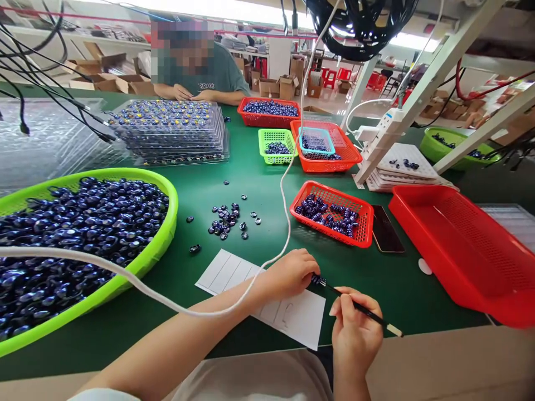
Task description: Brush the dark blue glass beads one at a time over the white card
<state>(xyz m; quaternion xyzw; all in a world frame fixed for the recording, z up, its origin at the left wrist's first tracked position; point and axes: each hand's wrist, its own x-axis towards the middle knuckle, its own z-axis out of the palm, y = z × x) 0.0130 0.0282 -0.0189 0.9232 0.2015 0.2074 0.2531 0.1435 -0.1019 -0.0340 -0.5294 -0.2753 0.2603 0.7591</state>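
My left hand (292,274) is closed around a small shiny dark-blue piece (318,279), maybe several stacked; the fingers partly hide it. In my right hand (357,334) is a thin black brush (371,315) with a pale end, held like a pen. Its tip meets the dark-blue piece at my left fingertips. Under my left wrist lies a white ruled sheet of paper (305,320) with a few pen marks. Beyond my hands, a red basket (364,233) holds similar dark-blue pieces. Loose dark-blue pieces (225,219) are scattered on the green table (251,250).
A large green basket (169,223) heaped with dark-blue pieces stands left. White cable (285,200) crosses over my left forearm. A dark phone (387,229) and red tray (468,250) lie right. Stacked clear trays (167,133) stand at the back, before another person (217,72).
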